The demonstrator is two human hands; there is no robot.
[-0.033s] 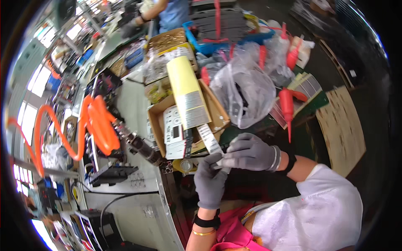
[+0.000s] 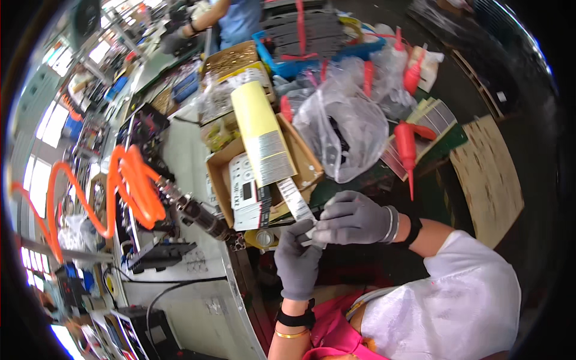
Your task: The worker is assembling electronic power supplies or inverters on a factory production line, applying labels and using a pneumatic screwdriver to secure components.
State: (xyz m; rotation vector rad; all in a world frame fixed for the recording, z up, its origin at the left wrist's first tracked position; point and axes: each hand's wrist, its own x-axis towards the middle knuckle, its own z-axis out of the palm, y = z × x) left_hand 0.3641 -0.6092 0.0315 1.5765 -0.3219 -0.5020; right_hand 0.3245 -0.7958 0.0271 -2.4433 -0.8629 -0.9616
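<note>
A narrow white printed strip [image 2: 294,198], perhaps a strip of labels, runs from the small cardboard box down to my gloved fingers. My left hand [image 2: 298,264], in a grey glove, pinches around its lower end. My right hand [image 2: 357,221], gloved alike, meets it there with closed fingers. The fingertips of both hands hide that end of the strip. Just beyond, the cardboard box [image 2: 217,183] contains a stack of white printed panels [image 2: 242,180]. Across the box lies a yellow sheet [image 2: 251,108] with silver label rows on its near part.
An orange coiled hose [image 2: 137,189] leads to a metal driver tool [image 2: 201,216] left of the box. Clear plastic bags [image 2: 360,135] and a red squeeze bottle [image 2: 407,147] sit to the right. Beyond stands a blue crate [image 2: 285,67]. At the far left, another person's arm [image 2: 210,17] reaches over the bench.
The whole view has shifted slightly, so the bench things sit a little further left. Both hands keep their pinch at the strip's end.
</note>
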